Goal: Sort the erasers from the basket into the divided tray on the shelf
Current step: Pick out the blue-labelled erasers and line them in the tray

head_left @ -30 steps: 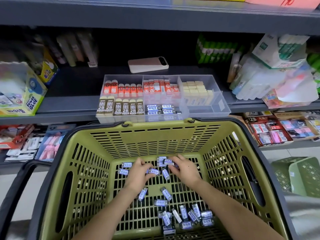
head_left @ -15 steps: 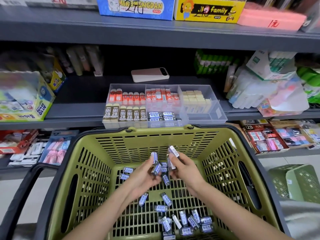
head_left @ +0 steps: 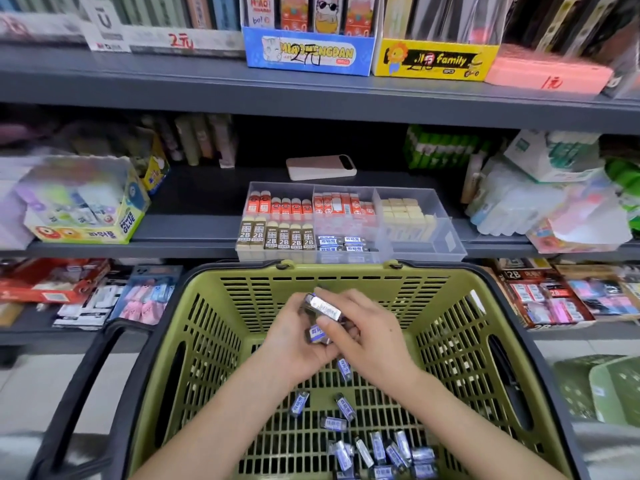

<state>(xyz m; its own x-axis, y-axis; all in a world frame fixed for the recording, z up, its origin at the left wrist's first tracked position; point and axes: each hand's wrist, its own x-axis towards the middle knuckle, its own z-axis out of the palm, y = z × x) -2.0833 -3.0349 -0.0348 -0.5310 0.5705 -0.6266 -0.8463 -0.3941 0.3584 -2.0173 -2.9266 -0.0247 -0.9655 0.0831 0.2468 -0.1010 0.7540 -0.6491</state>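
Observation:
Both hands meet above the middle of the green basket (head_left: 214, 341). My left hand (head_left: 298, 341) cups a small stack of black-and-blue wrapped erasers (head_left: 320, 308). My right hand (head_left: 367, 337) pinches that same stack from the right side. Several more of these erasers (head_left: 377, 448) lie loose on the basket floor near its front. The clear divided tray (head_left: 446, 237) stands on the shelf just beyond the basket, with red, 2B, cream and blue-black erasers in separate compartments.
A pink-white phone (head_left: 320, 168) lies on the shelf behind the tray. A glue box (head_left: 83, 206) stands at the left and plastic-wrapped packs (head_left: 540, 199) at the right. The black basket handle (head_left: 79, 386) hangs at the left. Another green basket (head_left: 602, 386) sits low right.
Both hands rose from the basket floor with erasers gathered between them and came together. The view tilted up, showing more of the upper shelf.

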